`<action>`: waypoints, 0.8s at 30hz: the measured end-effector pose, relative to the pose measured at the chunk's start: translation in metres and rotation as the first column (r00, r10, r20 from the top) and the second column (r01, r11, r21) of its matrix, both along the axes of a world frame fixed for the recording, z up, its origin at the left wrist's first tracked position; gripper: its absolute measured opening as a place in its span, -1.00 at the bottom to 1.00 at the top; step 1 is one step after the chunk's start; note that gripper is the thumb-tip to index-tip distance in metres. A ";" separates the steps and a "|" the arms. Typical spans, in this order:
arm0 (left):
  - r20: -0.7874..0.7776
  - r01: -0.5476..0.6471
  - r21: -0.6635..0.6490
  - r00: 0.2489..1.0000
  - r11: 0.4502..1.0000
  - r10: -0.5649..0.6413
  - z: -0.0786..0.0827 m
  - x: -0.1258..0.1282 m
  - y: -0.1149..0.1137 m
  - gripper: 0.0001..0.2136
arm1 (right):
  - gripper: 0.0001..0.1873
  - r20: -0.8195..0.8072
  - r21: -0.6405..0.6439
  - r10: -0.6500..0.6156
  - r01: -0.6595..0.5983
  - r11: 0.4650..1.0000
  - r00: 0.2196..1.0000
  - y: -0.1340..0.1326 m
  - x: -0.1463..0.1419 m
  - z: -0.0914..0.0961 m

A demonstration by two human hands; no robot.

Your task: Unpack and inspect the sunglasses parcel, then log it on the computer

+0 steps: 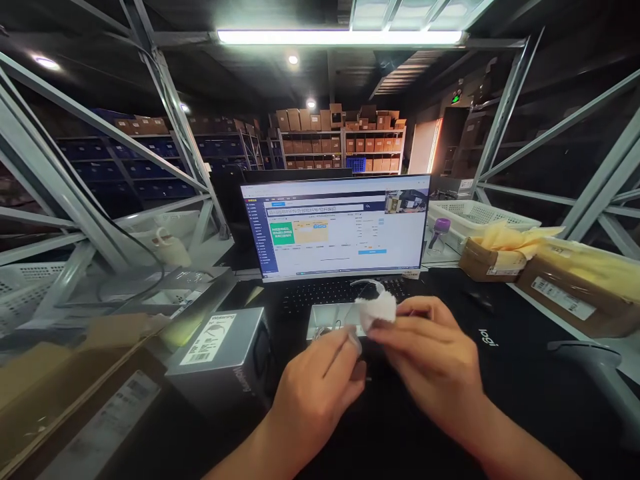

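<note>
My left hand [320, 383] and my right hand [430, 357] meet above a dark desk mat [500, 373], in front of a black keyboard [325, 293]. The right hand pinches a small white wad, like a cloth or tissue [379, 310]. The left hand's fingers are closed on a thin clear piece, perhaps film or a small bag [345, 340]; I cannot make it out. A monitor [335, 223] with a software window stands behind the keyboard.
A grey product box [225, 353] lies at the left, beside open cardboard cartons [65, 393]. Brown parcels [575, 280] and white perforated baskets [480, 217] sit at the right. A handheld scanner [595, 363] rests at the far right. Metal rack struts flank both sides.
</note>
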State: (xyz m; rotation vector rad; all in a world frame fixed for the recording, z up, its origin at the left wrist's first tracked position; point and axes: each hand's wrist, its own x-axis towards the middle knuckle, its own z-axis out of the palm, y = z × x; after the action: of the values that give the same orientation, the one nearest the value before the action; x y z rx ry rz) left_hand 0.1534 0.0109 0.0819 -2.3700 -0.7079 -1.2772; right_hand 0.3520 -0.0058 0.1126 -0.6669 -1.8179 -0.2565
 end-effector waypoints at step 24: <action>0.102 0.097 -0.065 0.991 0.993 -0.090 0.001 -0.002 0.008 -0.92 | -0.55 0.453 0.159 -0.064 -0.010 0.987 0.889 0.013 0.000 0.003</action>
State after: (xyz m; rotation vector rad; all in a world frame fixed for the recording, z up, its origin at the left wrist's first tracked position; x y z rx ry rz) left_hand 0.1511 0.0185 0.0829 -2.4357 -0.6884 -1.4395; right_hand 0.3524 0.0072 0.1153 -0.5496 -2.2100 -0.6134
